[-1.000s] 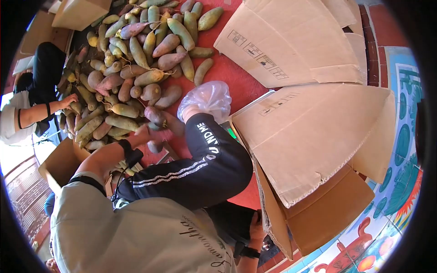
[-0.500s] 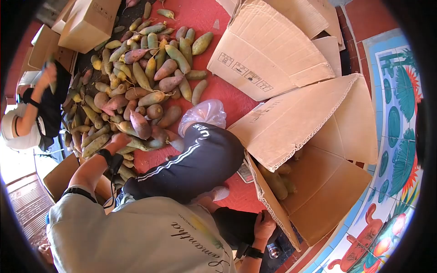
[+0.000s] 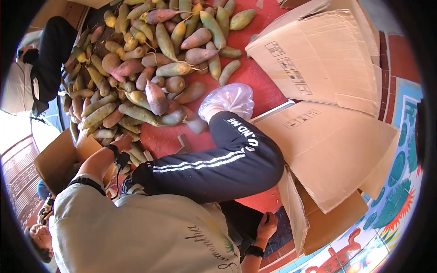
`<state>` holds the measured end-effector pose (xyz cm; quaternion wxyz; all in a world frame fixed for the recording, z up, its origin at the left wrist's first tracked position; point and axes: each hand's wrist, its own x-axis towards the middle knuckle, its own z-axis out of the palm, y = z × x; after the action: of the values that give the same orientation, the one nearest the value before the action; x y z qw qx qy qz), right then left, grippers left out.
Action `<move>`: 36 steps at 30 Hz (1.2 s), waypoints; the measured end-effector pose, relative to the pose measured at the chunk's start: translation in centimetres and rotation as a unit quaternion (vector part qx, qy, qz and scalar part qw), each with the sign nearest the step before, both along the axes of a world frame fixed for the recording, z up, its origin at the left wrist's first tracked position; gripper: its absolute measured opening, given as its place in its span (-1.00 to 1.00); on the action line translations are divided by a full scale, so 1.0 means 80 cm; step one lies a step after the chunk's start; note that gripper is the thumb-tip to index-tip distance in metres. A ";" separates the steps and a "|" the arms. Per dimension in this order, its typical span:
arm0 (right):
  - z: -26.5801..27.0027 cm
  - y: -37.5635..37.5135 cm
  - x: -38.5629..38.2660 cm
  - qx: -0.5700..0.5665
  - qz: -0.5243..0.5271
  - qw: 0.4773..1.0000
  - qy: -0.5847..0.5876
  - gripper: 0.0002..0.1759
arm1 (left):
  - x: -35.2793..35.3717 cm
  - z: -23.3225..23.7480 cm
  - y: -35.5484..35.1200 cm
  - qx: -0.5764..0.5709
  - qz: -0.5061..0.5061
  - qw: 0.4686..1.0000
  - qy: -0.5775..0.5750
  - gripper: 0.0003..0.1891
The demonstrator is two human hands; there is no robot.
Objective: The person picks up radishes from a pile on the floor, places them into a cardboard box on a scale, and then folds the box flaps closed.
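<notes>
My left hand (image 3: 122,143) reaches down to the near edge of a heap of long radishes (image 3: 175,69), some green, some pinkish, many with thin root tails. Its fingertips are partly lost among the radishes, so I cannot see whether it grips one. My right hand (image 3: 267,225) is low on the right, beside my dark-trousered knee, with its fingers curled in; anything inside them is too small to make out. Black bands circle both wrists. Between the hands, my bent leg (image 3: 205,168) crosses the view, its foot in a clear plastic bag (image 3: 232,101).
Large open cardboard boxes (image 3: 327,150) stand along the right, next to a painted tile wall (image 3: 396,200). A smaller open carton (image 3: 59,159) is at my left elbow. Another person (image 3: 52,59) is beyond the heap at left; someone else's head (image 3: 40,239) shows lower left.
My view has shifted, so the heap and boxes appear larger and further right. My left hand sits nearer the heap's near edge. The other person's forearm has left the view.
</notes>
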<state>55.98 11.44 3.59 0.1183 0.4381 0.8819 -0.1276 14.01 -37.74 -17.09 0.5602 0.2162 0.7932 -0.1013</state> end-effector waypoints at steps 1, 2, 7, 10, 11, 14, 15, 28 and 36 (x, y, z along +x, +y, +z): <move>0.000 0.001 -0.003 0.002 0.012 1.000 0.000 -0.86 | 0.001 -0.002 -0.001 0.022 -0.015 1.000 -0.003 -0.49; -0.001 0.002 -0.006 0.004 0.025 1.000 0.000 -0.85 | 0.001 -0.007 -0.001 0.018 -0.013 1.000 -0.009 -0.49; 0.000 0.007 -0.014 -0.020 0.012 0.999 -0.039 -0.85 | 0.021 -0.038 -0.005 -0.001 -0.139 0.988 -0.069 -0.46; 0.001 0.010 -0.017 -0.027 0.006 0.999 -0.042 -0.84 | 0.032 -0.028 0.006 0.024 -0.189 0.982 -0.020 -0.61; 0.001 0.011 -0.019 -0.028 0.002 0.999 -0.033 -0.83 | 0.035 -0.033 0.004 0.044 -0.233 0.971 -0.004 -0.66; 0.006 0.012 -0.030 -0.026 0.019 0.998 -0.048 -0.79 | 0.031 -0.022 0.020 0.053 -0.306 0.951 -0.005 -0.73; 0.003 0.014 -0.023 -0.028 0.018 0.998 -0.052 -0.79 | 0.029 -0.017 0.025 0.042 -0.336 0.941 -0.020 -0.75; -0.013 0.027 -0.003 -0.034 -0.025 0.999 -0.022 -0.62 | 0.092 -0.082 -0.007 -0.004 -0.390 0.921 -0.024 -0.69; -0.008 0.024 -0.015 -0.033 0.004 0.997 -0.075 -0.68 | 0.087 -0.072 0.014 -0.075 -0.373 0.921 -0.088 -0.71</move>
<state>54.75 13.37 2.99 0.1992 0.4389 0.8675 -0.1232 20.98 -36.64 -22.86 0.5640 0.4619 0.5928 -0.3422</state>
